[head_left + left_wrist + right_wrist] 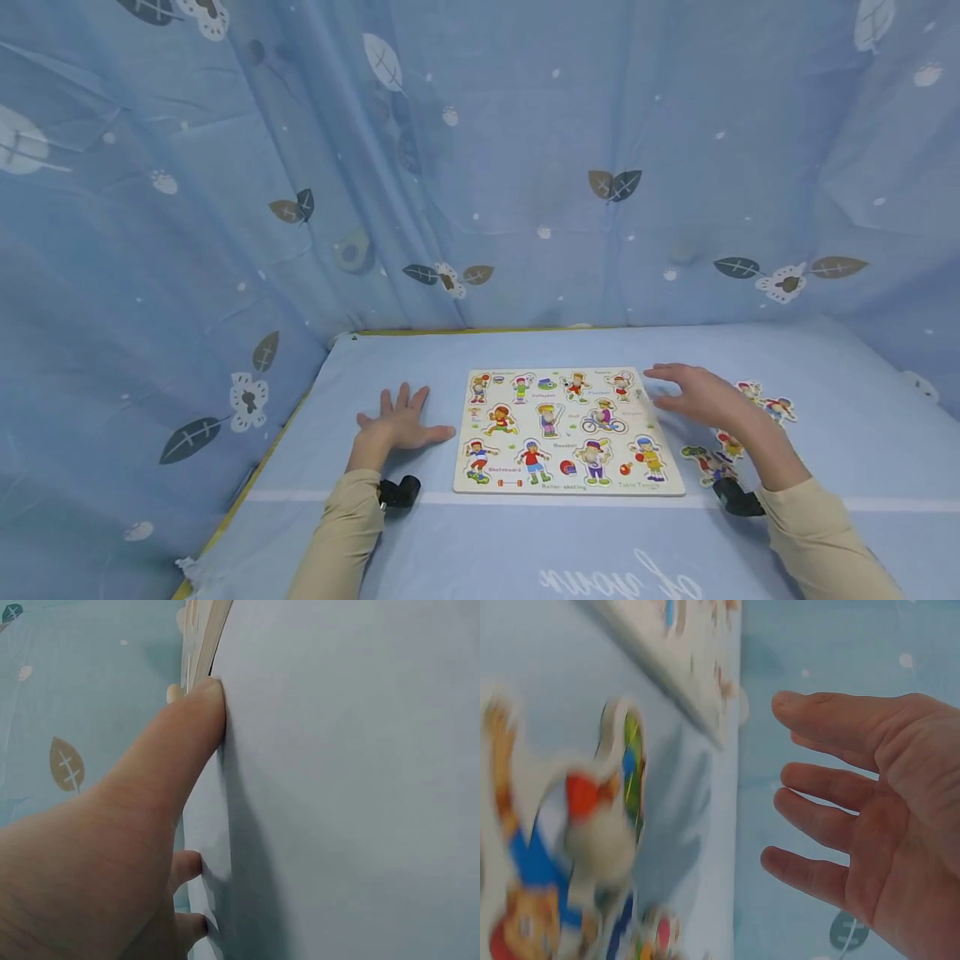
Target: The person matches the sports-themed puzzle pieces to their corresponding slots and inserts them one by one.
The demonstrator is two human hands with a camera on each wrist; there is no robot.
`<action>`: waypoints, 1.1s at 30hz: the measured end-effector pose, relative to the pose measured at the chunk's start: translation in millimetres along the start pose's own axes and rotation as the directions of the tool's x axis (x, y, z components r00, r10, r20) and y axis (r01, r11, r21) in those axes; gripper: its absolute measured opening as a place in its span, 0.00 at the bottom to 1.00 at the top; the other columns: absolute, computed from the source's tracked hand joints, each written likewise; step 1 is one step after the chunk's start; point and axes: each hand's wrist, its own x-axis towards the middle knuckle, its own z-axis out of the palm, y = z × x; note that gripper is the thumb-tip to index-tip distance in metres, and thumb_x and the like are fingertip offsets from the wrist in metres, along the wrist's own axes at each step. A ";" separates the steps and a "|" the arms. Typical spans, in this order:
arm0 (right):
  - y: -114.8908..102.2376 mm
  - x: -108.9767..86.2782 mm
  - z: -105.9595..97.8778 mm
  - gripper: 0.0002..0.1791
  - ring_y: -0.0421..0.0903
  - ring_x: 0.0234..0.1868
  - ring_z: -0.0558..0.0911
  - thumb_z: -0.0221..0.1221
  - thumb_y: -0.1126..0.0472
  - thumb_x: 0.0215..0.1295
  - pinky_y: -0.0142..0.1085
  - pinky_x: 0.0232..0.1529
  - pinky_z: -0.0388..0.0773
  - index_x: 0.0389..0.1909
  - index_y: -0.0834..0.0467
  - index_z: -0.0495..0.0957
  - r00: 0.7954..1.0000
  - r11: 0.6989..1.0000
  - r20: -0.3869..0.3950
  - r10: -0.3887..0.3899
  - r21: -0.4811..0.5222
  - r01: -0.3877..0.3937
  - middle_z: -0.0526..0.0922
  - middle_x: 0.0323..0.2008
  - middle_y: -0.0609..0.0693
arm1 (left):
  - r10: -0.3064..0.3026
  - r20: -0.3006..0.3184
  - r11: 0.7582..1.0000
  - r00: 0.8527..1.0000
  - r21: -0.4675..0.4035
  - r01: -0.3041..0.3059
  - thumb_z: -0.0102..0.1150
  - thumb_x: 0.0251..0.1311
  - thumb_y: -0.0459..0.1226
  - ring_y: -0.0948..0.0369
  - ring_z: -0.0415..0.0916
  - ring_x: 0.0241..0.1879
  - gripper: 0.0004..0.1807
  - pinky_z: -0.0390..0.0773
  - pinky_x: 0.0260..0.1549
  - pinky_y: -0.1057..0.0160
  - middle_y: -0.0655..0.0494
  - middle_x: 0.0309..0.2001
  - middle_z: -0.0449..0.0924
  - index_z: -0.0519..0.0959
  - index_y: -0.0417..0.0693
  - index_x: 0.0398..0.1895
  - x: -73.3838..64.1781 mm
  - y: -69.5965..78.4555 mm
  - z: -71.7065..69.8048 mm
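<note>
A wooden picture puzzle board (pixel 558 431) lies flat on the cloth, covered with small sports figures such as a cyclist and a skateboarder. To its left, my left hand (pixel 397 423) rests on the cloth with fingers spread, its thumb pointing at the board's left edge. In the left wrist view the thumb (pixel 169 750) reaches toward the board's side (pixel 206 645). My right hand (pixel 701 396) hovers past the board's right edge, fingers loosely extended and holding nothing. Loose figure pieces (pixel 778 408) lie beside and below that hand; one blurred piece (pixel 536 855) looms large in the right wrist view.
A light blue tablecloth (pixel 600 542) with a white stripe covers the table. Blue patterned curtains (pixel 525 167) hang behind and on both sides. Black wrist devices (pixel 401 492) sit under both forearms, the right one close to the loose pieces.
</note>
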 end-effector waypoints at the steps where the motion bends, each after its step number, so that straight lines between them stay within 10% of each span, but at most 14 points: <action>1: 2.7 -2.5 -0.8 0.30 0.73 0.67 0.63 0.62 0.57 0.67 0.66 0.62 0.63 0.66 0.66 0.70 1.000 1.000 -0.001 0.010 -0.004 -0.010 0.66 0.67 0.71 | 0.001 0.000 1.000 1.000 -0.001 -0.001 0.55 0.53 0.72 0.34 0.32 0.76 0.58 0.41 0.62 0.21 0.38 0.79 0.38 0.50 0.52 0.80 0.2 0.2 -0.1; 19: 59.5 -31.0 -34.2 0.33 0.77 0.64 0.61 0.62 0.57 0.66 0.70 0.59 0.61 0.67 0.69 0.66 0.985 0.988 -0.082 0.150 0.031 -0.148 0.62 0.65 0.78 | 0.006 0.008 1.000 1.000 0.000 -0.006 0.55 0.54 0.71 0.33 0.32 0.76 0.58 0.41 0.62 0.21 0.37 0.79 0.37 0.50 0.51 0.80 -1.7 0.1 -1.3; 33: 102.6 -41.3 -28.9 0.33 0.80 0.60 0.62 0.62 0.58 0.63 0.71 0.57 0.63 0.62 0.75 0.67 0.962 0.961 0.013 0.273 0.034 -0.273 0.64 0.60 0.81 | 0.004 0.016 1.000 1.000 0.014 -0.004 0.54 0.54 0.72 0.33 0.31 0.76 0.58 0.41 0.62 0.21 0.37 0.79 0.37 0.49 0.51 0.80 -0.2 0.6 -0.8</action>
